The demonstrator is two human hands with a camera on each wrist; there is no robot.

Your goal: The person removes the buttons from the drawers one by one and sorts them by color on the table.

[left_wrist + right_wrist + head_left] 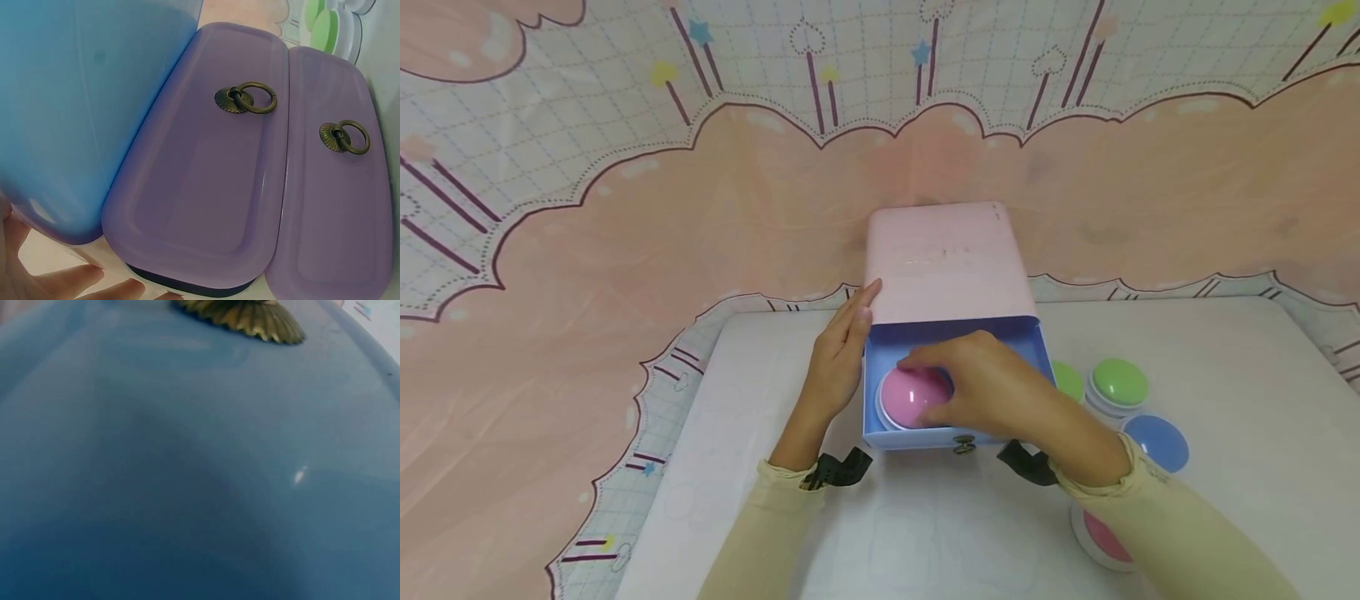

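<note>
A small cabinet with a pink top (947,258) has its blue upper drawer (917,440) pulled out. Inside it, at the left, sits a round container with a pink lid (912,398). My right hand (992,387) grips this container from above, thumb and fingers around its lid. My left hand (838,358) rests against the cabinet's left side with fingers extended. In the left wrist view, two lavender drawers (200,162) lie beneath the blue one, both pushed in. The right wrist view is filled by the blue drawer front and its brass pull (247,319).
Right of the cabinet stand a green-lidded round container (1120,383), a second green lid (1066,382) and a blue lid (1159,442). Another pink-topped container (1105,537) is partly hidden under my right forearm. A patterned cloth (775,200) hangs behind the white table (730,417).
</note>
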